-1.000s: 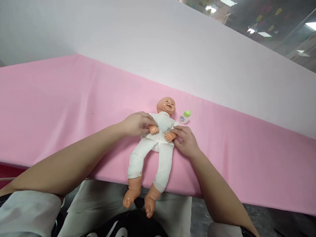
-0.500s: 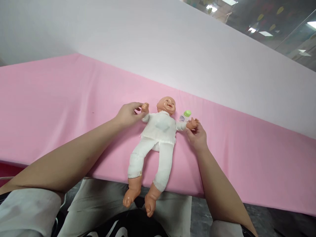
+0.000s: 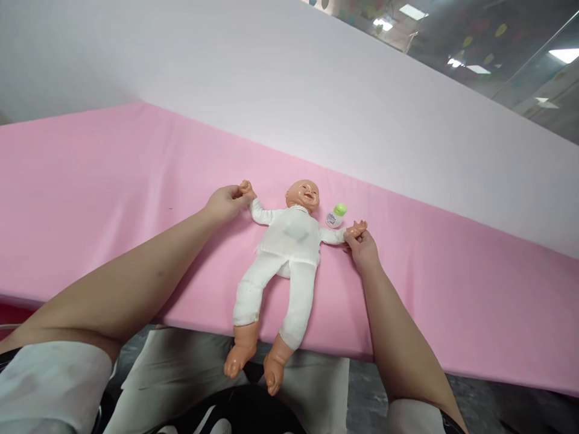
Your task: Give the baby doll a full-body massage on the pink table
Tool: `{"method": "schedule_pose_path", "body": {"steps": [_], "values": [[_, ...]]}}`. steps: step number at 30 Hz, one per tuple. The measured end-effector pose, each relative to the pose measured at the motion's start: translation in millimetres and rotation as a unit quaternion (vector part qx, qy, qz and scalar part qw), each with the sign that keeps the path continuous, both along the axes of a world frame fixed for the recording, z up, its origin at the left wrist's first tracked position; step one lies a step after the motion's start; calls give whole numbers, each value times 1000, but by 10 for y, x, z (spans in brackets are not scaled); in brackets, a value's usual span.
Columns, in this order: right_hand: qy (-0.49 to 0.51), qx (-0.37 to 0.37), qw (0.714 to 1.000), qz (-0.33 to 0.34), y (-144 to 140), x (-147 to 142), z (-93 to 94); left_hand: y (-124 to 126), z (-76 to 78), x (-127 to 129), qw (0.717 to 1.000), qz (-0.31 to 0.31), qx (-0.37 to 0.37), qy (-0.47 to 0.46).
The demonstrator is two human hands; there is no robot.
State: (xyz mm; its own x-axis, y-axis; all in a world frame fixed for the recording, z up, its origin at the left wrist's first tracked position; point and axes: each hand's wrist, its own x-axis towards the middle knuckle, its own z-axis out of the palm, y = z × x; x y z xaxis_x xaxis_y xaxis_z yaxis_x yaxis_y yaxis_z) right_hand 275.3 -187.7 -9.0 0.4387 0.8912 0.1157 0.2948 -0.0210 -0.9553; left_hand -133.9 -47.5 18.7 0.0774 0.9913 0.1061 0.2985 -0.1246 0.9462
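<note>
A baby doll (image 3: 289, 238) with a white cloth body lies on its back, its feet reaching past the near edge of the pink-covered table (image 3: 190, 283). My left hand (image 3: 225, 204) pinches the doll's hand on the left, that arm stretched outward and bent up. On the other side my right hand (image 3: 363, 248) grips the doll's other hand at the wrist, with the small plastic fingers showing above mine. Just above that arm lies a small clear bottle (image 3: 336, 215) with a green cap, touched by neither hand.
A white wall (image 3: 280, 78) rises behind the table. Glass (image 3: 479, 54) with ceiling-light reflections is at the upper right. Below the near edge are pale cloth (image 3: 181, 367) and grey floor (image 3: 368, 398).
My left hand has moved outward to the left, drawing the doll's arm straighter. The doll's other arm has shifted slightly down, away from the bottle, with my right hand still on it.
</note>
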Motion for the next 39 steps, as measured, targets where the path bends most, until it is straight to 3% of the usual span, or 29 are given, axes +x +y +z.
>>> {"method": "schedule_pose_path", "body": {"steps": [4,7,12,15,19,21,24,29,32,35,39], "values": [[-84,66,994,20,-90,-277,85,-208,99,109,993,-96,68,0],[-132,85,985,70,-182,-548,160,-342,116,199,982,-166,79,39],[-327,145,915,189,-282,-785,236,-448,135,266,933,-296,153,135],[-393,165,881,203,-293,-774,239,-449,160,260,911,-324,183,179],[-417,167,867,214,-295,-745,237,-439,170,263,900,-323,211,204],[-402,164,877,206,-298,-743,244,-435,155,270,902,-315,222,196],[-322,146,921,163,-290,-702,257,-411,118,267,926,-264,217,159],[-139,133,981,33,-191,-385,234,-269,86,178,985,-115,113,69],[-13,85,996,-10,-98,-107,162,-134,70,82,997,-46,50,32],[90,-14,995,-32,-23,108,72,4,25,-8,999,18,-14,22],[99,-58,993,-24,14,210,0,108,-32,-79,994,61,-80,35]]}}
